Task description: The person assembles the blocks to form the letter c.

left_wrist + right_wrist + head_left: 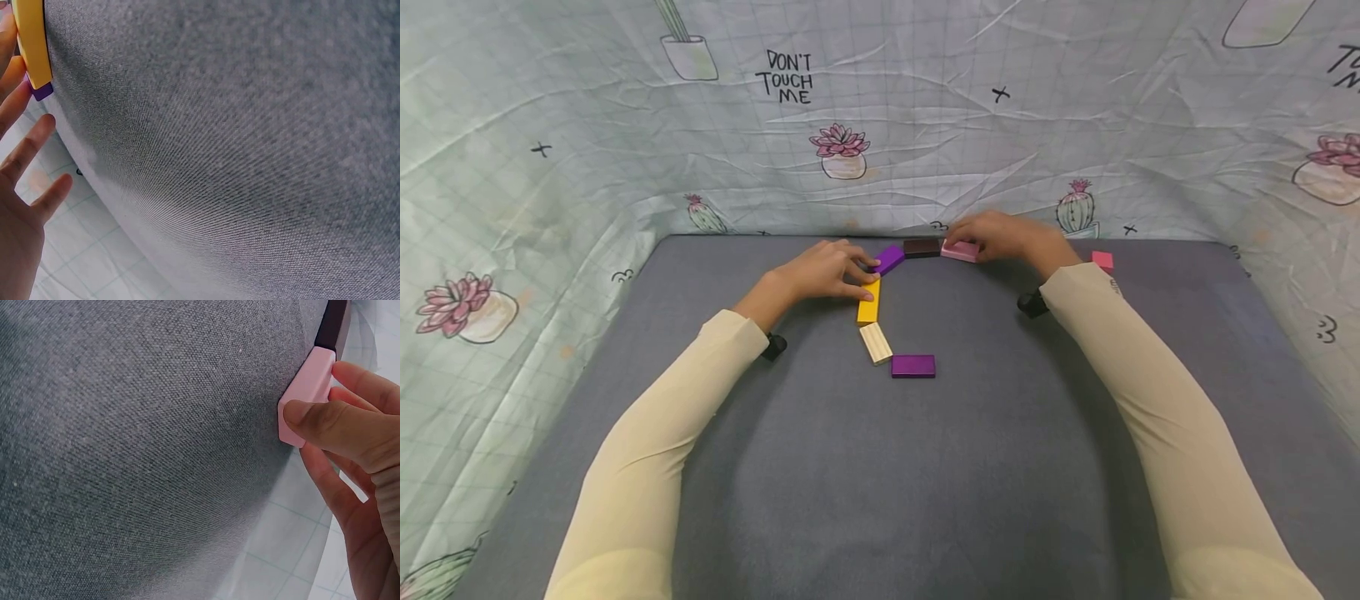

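At the back of the grey table my right hand (996,235) pinches a pink block (306,387) between thumb and fingers. The pink block lies end to end with a dark brown block (921,247). My left hand (831,271) touches the yellow block (868,304) and the angled purple block (889,259) with its fingertips. In the left wrist view its fingers are spread and loosely straight. A pale wooden block (876,343) continues from the yellow one, and a second purple block (913,366) lies at its near end. Together the blocks form a curved line.
A small red-pink square piece (1102,260) lies behind the right forearm, near the back edge. A white patterned cloth (917,125) hangs behind and beside the grey tabletop (910,483). Both forearms in cream sleeves reach across the tabletop.
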`<state>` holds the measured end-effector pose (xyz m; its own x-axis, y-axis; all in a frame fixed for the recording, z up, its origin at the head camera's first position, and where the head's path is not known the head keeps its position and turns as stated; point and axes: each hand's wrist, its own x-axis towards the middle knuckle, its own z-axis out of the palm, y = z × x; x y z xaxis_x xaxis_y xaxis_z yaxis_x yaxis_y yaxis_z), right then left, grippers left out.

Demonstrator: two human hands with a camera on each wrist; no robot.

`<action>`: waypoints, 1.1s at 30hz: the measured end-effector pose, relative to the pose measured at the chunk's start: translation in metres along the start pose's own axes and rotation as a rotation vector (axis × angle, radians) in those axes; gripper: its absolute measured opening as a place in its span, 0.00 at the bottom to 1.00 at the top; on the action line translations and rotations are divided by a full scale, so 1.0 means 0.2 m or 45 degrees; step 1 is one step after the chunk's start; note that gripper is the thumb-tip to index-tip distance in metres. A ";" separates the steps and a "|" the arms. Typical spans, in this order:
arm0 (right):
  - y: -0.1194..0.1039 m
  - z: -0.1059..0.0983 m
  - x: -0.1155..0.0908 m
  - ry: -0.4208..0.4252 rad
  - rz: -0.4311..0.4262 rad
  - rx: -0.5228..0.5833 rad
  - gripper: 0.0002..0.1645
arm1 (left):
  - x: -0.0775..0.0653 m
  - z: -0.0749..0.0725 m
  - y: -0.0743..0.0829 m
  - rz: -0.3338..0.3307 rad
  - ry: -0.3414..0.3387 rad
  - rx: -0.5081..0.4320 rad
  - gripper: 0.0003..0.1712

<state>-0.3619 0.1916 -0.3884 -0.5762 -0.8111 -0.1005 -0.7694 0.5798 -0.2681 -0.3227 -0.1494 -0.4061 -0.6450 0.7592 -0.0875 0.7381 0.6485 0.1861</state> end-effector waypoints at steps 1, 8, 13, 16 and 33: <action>0.00 0.00 0.00 -0.002 0.004 0.001 0.30 | 0.00 0.00 0.00 0.001 0.001 -0.002 0.28; 0.01 0.01 0.01 -0.008 0.026 0.003 0.30 | 0.00 -0.01 0.01 -0.013 -0.012 -0.006 0.28; 0.01 0.01 0.01 -0.009 0.036 -0.008 0.30 | 0.00 -0.01 0.02 -0.013 -0.014 -0.004 0.28; 0.00 0.00 0.00 0.019 0.017 -0.014 0.30 | 0.01 -0.01 0.01 -0.012 -0.013 -0.004 0.28; -0.01 -0.08 -0.27 0.035 0.223 0.011 0.27 | 0.00 -0.01 0.01 -0.008 -0.014 0.003 0.28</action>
<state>-0.3347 0.2358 -0.3672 -0.7084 -0.6954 -0.1204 -0.6544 0.7112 -0.2568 -0.3225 -0.1481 -0.4046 -0.6471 0.7558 -0.0996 0.7348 0.6532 0.1830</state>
